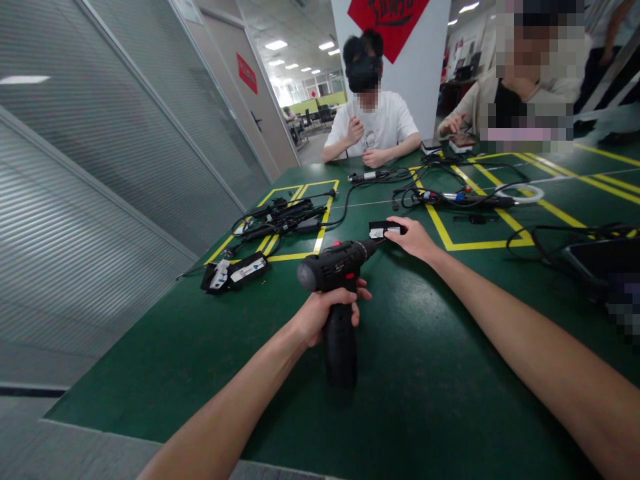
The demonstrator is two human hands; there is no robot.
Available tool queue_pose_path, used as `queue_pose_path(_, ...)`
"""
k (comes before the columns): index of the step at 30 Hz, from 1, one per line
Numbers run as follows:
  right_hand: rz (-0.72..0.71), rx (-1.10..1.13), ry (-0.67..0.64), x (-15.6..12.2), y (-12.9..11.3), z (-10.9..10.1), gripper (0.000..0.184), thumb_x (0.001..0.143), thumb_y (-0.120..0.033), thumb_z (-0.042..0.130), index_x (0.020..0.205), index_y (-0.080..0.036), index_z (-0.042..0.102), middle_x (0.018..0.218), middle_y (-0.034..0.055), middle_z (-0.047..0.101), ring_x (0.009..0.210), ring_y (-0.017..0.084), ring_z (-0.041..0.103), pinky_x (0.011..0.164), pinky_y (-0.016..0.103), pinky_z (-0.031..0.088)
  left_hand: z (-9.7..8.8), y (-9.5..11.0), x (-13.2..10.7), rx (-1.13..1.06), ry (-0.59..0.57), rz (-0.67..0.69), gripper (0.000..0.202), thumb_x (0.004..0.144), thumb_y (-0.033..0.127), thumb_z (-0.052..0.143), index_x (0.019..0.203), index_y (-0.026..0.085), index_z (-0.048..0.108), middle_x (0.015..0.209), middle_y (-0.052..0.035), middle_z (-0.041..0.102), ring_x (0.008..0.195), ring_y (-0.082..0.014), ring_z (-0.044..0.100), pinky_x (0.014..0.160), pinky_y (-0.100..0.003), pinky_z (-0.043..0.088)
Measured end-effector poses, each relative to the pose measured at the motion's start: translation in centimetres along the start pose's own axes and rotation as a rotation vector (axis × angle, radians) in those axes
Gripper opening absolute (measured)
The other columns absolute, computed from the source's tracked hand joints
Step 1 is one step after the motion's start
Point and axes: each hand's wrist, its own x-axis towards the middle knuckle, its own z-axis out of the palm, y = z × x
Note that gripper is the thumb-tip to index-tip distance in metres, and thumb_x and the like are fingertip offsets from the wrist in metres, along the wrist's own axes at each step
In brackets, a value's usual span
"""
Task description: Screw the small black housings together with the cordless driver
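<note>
My left hand (327, 313) is wrapped around the grip of a black cordless drill (341, 263), whose chuck points away from me and to the right. The drill's nose reaches close to a small black box with a white label (384, 231); whether the bit touches it I cannot tell. Fingers of my right hand (413, 238) are closed on the box's right end, over the green table. To the left lie black pieces with white and blue labels (235, 272).
Black cables and devices (285, 219) lie tangled inside yellow tape lines at left. More cables and a blue-and-black tool (457, 197) sit at right, near a dark tablet-like device (600, 263). Two people sit across the green table (425, 373). A glass partition stands at left.
</note>
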Motion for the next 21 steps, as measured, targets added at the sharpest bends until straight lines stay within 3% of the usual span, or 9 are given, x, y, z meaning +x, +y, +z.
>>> queue_pose_path(3,0.005,-0.002,0.003,0.1,0.1,0.2,0.045,0.077,-0.033,0.066,0.120,-0.021,0.065,0.113,0.0077,0.066,0.100,0.023,0.062,0.092,0.039,0.047,0.2,0.1,-0.2,0.024,-0.010,0.011,0.038,0.074,0.023,0.059,0.110,0.011,0.055,0.103,-0.0110,0.063,0.055,-0.0109,0.056,0.054,-0.026,0.042)
queue_pose_path(14,0.000,-0.010,0.020,-0.1,0.2,0.4,0.045,0.077,-0.033,0.066,0.120,-0.022,0.064,0.114,0.0073,0.065,0.101,0.023,0.062,0.093,0.038,0.047,0.8,0.7,-1.1,0.101,-0.026,0.062,0.035,0.073,0.022,0.060,0.107,0.013,0.056,0.095,-0.0076,0.063,0.053,-0.0116,0.057,0.055,-0.027,0.044)
queue_pose_path(21,0.000,-0.001,0.018,-0.2,0.1,0.4,0.046,0.077,-0.033,0.065,0.121,-0.021,0.063,0.116,0.0085,0.063,0.104,0.024,0.060,0.095,0.038,0.045,1.3,0.9,-2.2,0.278,0.019,0.256,0.041,0.079,0.025,0.062,0.118,0.019,0.050,0.106,-0.0075,0.060,0.058,-0.0121,0.059,0.060,-0.030,0.048)
